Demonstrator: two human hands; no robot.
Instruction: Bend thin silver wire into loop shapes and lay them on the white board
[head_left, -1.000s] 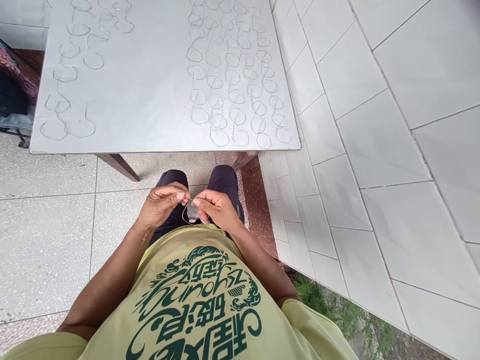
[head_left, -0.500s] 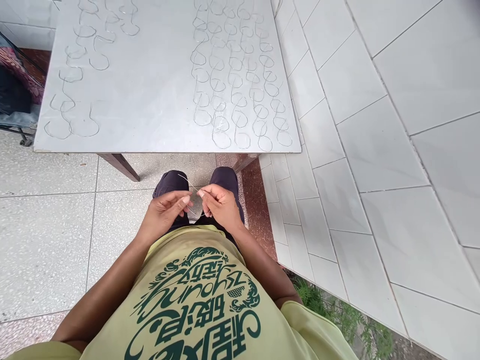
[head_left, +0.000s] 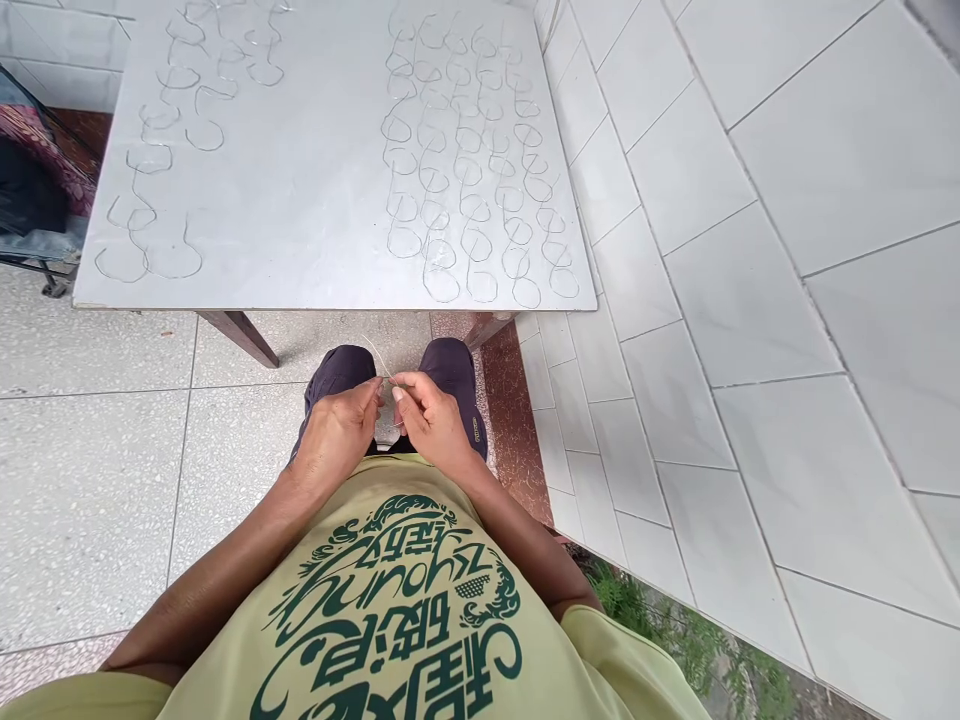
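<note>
Over my lap, a thin piece of wire (head_left: 377, 353) runs between my two hands, one end sticking up past the fingertips toward the table. My left hand (head_left: 339, 425) is closed, its thumb and fingers pinched at the wire. Close against it, my right hand (head_left: 435, 425) pinches the same wire between thumb and forefinger. The fingers hide much of the wire's shape. Bent wire loops (head_left: 477, 245) lie in rows on the right side of the white table (head_left: 300, 200). Open, curved wire pieces (head_left: 150, 157) lie along its left side.
A white tiled wall (head_left: 750, 300) rises close on my right. The table's front edge is just beyond my knees, with a wooden leg (head_left: 238, 337) below it. At the far left stands a cart-like frame with dark cloth (head_left: 30, 190). Green plants (head_left: 637, 610) grow at the lower right.
My left hand has turned over, its back now facing up, and has come nearer my right hand. The wire's free end points more steeply upward. The view has shifted slightly.
</note>
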